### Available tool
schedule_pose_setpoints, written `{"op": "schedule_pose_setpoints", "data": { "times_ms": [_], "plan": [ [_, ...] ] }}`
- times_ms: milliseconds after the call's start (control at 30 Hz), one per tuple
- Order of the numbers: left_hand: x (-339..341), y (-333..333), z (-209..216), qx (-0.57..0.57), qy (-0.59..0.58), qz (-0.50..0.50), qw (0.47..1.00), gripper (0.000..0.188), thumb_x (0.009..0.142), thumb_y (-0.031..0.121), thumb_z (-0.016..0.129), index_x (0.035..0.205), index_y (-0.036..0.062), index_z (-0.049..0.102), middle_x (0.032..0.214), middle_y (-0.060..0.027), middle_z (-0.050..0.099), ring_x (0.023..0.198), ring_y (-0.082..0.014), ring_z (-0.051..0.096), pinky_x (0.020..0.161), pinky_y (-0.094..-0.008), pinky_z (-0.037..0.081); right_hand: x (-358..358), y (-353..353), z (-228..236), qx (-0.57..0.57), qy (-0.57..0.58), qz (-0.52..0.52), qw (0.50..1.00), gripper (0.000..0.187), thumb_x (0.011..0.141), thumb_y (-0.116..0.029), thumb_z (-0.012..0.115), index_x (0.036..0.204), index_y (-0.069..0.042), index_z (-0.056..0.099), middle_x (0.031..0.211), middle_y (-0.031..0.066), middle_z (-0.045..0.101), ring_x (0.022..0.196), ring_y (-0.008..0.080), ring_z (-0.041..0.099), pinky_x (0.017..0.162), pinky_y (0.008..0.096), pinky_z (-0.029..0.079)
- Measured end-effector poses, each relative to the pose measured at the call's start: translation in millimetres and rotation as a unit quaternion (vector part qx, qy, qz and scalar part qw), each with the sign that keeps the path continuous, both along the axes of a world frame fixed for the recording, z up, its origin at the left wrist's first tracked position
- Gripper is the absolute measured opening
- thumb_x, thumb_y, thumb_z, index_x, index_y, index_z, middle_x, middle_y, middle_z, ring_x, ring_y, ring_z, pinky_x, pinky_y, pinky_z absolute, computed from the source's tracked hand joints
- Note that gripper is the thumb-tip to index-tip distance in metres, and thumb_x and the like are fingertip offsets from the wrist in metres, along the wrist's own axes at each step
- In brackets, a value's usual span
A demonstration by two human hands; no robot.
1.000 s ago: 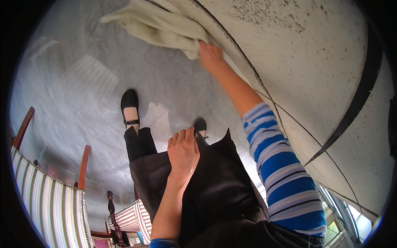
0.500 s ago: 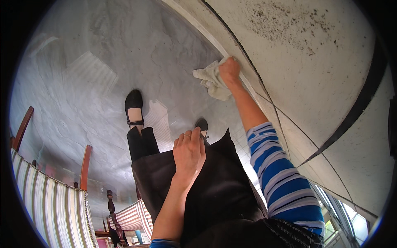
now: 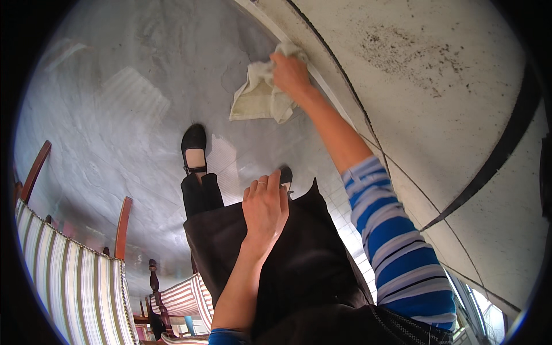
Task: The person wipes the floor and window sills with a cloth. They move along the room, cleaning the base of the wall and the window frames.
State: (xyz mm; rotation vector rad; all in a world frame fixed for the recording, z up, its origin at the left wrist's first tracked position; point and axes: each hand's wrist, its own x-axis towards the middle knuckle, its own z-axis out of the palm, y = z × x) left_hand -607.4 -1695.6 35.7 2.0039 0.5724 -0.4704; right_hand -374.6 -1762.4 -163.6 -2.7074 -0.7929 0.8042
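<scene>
Indoor seating area, can't tell home from café. Evidence: brown-and-white striped upholstered chair [image 3: 75, 276] and red-and-white striped upholstered chair [image 3: 178, 300], both below-left of the left hand [image 3: 265, 211] fingers; glossy grey marbled floor [image 3: 129, 167] beyond them; bright framed glazing [image 3: 490, 317] well below-right.

We cannot make out the fingertips of the right hand [image 3: 291, 75], which conceals the gripped part of the pale cloth [image 3: 253, 100]. The palm of the left hand [image 3: 264, 210] is turned from us; hand and dark apron [image 3: 299, 259] partly cover the right shoe [image 3: 286, 172]. Our view's rim cuts off the striped chair [image 3: 69, 270] and the pale speckled surface [image 3: 460, 132]. A blue shape [image 3: 190, 325] is too small to identify.
</scene>
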Motion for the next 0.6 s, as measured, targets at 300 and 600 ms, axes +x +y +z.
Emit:
{"op": "schedule_pose_setpoints", "data": {
  "times_ms": [300,600],
  "plan": [
    [9.3,-4.1,-3.4,-0.052,0.009,0.058,0.997,0.034,0.083,0.008,0.065,0.115,0.0012,0.058,0.095,-0.0162,0.064,0.089,-0.0361,0.061,0.08,-0.0453,0.047,-46.3,-95.7,117.0,0.217,0.005,-0.251,0.943,0.054,0.078,0.007,0.049,0.129,-0.01,0.054,0.099,0.0164,0.068,0.084,0.023,0.066,0.069,0.033,0.051],
    [63.0,25.7,-31.9,-0.213,-0.066,0.099,0.97,0.034,0.083,0.003,0.064,0.116,0.0001,0.057,0.102,-0.0193,0.066,0.096,-0.0373,0.064,0.081,-0.0396,0.051,-129.2,-43.0,197.4,0.313,0.223,-0.235,0.893,0.041,0.084,-0.003,0.063,0.125,-0.003,0.059,0.105,0.0038,0.063,0.084,0.0117,0.058,0.075,0.0266,0.048]
  ]
}}
